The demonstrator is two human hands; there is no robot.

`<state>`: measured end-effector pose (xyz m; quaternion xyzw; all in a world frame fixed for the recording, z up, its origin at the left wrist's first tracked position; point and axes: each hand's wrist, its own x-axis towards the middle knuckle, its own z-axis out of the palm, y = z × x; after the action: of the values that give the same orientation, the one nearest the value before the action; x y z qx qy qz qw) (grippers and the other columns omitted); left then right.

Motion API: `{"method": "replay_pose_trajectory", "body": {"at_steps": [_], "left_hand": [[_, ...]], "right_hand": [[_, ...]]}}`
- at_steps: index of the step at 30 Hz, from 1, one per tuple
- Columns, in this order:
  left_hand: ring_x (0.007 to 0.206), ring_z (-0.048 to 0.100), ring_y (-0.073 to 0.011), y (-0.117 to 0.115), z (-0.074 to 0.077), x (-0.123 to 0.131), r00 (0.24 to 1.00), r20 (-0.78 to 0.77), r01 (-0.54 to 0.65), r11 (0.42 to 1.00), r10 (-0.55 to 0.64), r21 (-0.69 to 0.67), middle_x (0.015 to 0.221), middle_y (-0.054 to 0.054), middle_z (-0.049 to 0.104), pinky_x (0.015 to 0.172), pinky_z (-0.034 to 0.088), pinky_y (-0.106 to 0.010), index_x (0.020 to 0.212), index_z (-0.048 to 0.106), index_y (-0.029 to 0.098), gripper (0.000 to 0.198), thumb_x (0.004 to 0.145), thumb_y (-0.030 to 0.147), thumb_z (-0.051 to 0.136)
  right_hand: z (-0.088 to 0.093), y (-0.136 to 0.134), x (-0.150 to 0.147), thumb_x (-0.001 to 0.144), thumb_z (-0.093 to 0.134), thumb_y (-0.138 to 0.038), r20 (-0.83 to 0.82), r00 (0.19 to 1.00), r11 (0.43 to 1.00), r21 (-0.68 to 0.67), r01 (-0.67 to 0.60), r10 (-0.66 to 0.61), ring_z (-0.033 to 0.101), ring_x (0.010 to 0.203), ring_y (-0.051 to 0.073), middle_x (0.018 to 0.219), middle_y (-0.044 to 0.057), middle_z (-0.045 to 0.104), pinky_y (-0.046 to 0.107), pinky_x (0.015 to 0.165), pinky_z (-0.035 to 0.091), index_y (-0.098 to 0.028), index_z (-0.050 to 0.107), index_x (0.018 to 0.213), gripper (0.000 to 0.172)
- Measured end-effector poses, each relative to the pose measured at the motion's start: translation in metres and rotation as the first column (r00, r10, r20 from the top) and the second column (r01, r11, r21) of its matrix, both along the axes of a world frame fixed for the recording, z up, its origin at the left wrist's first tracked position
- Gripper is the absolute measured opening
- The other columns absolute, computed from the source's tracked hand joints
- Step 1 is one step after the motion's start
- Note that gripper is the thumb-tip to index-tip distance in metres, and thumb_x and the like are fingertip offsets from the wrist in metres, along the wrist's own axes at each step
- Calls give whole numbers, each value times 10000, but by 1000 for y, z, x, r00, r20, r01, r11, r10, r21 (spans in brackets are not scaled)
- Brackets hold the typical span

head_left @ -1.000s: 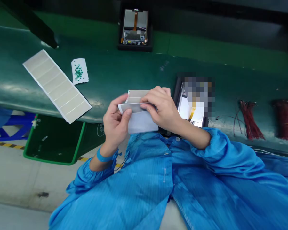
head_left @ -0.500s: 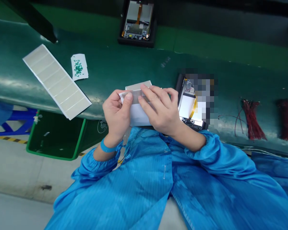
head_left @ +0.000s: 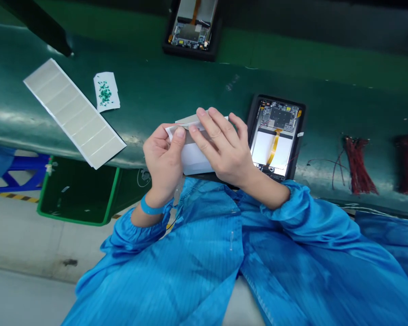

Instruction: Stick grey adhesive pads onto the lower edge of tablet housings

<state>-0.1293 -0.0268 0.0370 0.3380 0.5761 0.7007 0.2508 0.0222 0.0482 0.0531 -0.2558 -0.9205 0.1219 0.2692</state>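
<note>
Left hand [head_left: 163,163], frame centre: fingers curled, narrow, thumb pressed onto the left edge of a small sheet [head_left: 194,162], pinching it. Blue wristband [head_left: 149,209] on that wrist. Right hand [head_left: 224,151] just beside it, touching the same sheet: fingers mostly straight and slightly spread, laid over the sheet's top edge, fingertips on the grey strip there. The thumb is hidden under the sheet, so cannot tell if it grips from below. The sheet is white with a grey upper part, held between both hands just above the near edge of the green tabletop [head_left: 156,90].

Right of the hands, close: black tray with an opened device [head_left: 277,136], circuit board and orange flex cable showing. Far right: two red wire bundles [head_left: 357,168] lying on the tabletop. Top centre: second opened device [head_left: 192,27] in a black tray. Upper left: long sticker sheet [head_left: 73,113] lying diagonally, overhanging the tabletop edge; beside it a small paper with green dots [head_left: 106,91]. Lower left, under the tabletop: green bin [head_left: 78,194]. Blue coat sleeves [head_left: 292,217] fill the bottom.
</note>
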Motion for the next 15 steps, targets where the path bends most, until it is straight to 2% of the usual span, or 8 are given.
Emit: {"method": "replay_pose_trajectory", "body": {"at_steps": [3,6,8,11,13,15], "left_hand": [[726,625,-138,0,3,3,998,41,56,998,-56,4,844,-34,718,631,514,-240,977,831,220,310,1006,527,805],[711,627,-170,0,5,4,987,107,115,993,-117,27,816,-67,690,577,503,-282,980,841,198,452,1047,620,694],[715,640,-185,1,4,2,986,123,110,994,-113,29,805,-77,684,583,508,-310,968,836,195,521,1063,662,628],[765,670,-196,3,-2,-5,987,111,117,993,-116,-5,812,-81,686,660,532,-348,943,806,200,553,1052,711,624],[833,681,-198,4,-12,-13,994,45,96,995,-95,-32,841,-85,690,711,526,-368,936,780,191,627,1053,774,582],[844,653,-180,6,-26,-28,996,-70,57,995,-62,-76,858,-74,687,695,479,-362,933,761,180,677,1045,816,560]], "right_hand": [[-3,1,-6,1175,407,-331,-99,989,990,80,118,-110,625,1448,278,1534,43,710,563,1210,445,-298,754,1229,353],[4,2,-9,1150,477,-327,-120,979,986,19,167,-164,617,1379,308,1459,86,727,559,1164,444,-231,749,997,326],[13,1,-5,1130,512,-316,-117,983,988,-85,129,-139,590,1379,311,1446,97,711,539,1153,457,-218,737,962,298],[31,-3,6,1102,577,-309,-194,977,973,-229,44,-90,570,1383,282,1424,94,696,485,1147,484,-232,742,944,242],[41,-4,13,1097,600,-330,-220,972,956,-294,16,-84,571,1376,274,1413,94,682,486,1163,488,-243,745,951,223],[48,-2,17,1100,600,-349,-212,971,940,-340,29,-107,579,1370,284,1413,104,666,511,1174,492,-242,747,978,220]]}}
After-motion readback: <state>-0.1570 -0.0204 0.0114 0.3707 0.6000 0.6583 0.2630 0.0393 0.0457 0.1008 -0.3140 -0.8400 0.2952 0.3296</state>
